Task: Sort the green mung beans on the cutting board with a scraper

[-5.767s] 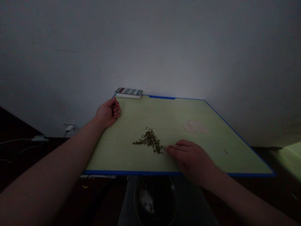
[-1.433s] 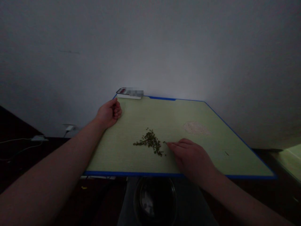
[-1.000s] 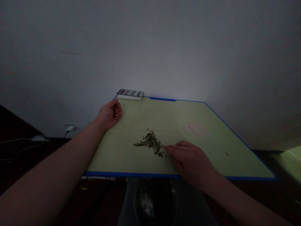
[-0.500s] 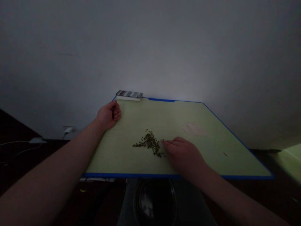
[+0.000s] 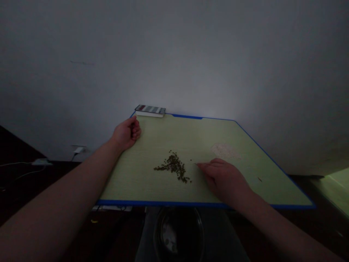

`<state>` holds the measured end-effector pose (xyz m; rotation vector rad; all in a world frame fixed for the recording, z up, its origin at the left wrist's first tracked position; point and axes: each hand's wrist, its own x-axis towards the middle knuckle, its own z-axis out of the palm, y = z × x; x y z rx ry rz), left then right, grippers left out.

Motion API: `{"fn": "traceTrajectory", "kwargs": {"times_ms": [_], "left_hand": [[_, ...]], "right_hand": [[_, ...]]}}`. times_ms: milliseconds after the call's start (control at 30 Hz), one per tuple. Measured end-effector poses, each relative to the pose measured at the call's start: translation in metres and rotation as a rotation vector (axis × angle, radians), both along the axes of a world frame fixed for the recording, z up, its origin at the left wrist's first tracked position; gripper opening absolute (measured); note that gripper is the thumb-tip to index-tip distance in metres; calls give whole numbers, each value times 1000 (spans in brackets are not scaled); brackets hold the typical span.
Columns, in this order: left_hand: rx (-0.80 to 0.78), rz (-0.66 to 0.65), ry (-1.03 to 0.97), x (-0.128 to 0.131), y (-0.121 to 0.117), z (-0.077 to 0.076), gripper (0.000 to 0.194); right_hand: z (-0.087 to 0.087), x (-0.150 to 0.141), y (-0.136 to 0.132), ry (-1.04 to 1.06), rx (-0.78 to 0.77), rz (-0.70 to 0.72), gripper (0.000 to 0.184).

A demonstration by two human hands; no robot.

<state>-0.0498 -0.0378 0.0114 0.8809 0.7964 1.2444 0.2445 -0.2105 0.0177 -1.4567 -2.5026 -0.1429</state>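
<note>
My left hand rests loosely curled on the left edge of the pale green table, its fingers closed with nothing visible in them. A scattered pile of small dark greenish-brown beans or seeds lies near the middle of the tabletop. Just to the right of that pile, my right hand is low over the table, thumb and forefinger pinched together. A small pale tip shows at the pinch; what it is, I cannot make out. One loose dark seed lies just beyond these fingertips, apart from the pile.
Behind the right hand spreads a patch of pale grains. A thin reddish sliver lies at the right. A white box with a dark striped top sits at the back left corner. Below the blue table edge is a dark round bowl.
My right hand has moved a little to the right, away from the pile. One seed now lies apart near its fingertips. My left hand stays where it was.
</note>
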Motion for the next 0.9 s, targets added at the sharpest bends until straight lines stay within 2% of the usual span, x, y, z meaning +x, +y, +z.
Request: {"fn": "traceTrajectory", "kwargs": {"times_ms": [133, 267, 667, 767, 900], "left_hand": [[-12, 1, -2, 0, -1, 1, 26], [-7, 7, 0, 1, -1, 2, 26], [-12, -12, 5, 1, -2, 3, 27], [-8, -11, 4, 1, -1, 2, 27], [1, -11, -1, 0, 0, 0, 27]], "right_hand": [[-3, -15, -7, -73, 35, 72, 36], [-5, -23, 1, -132, 51, 13, 34], [3, 19, 39, -143, 24, -213, 32], [8, 24, 54, -65, -9, -206, 32], [13, 21, 65, 19, -76, -125, 33]]}}
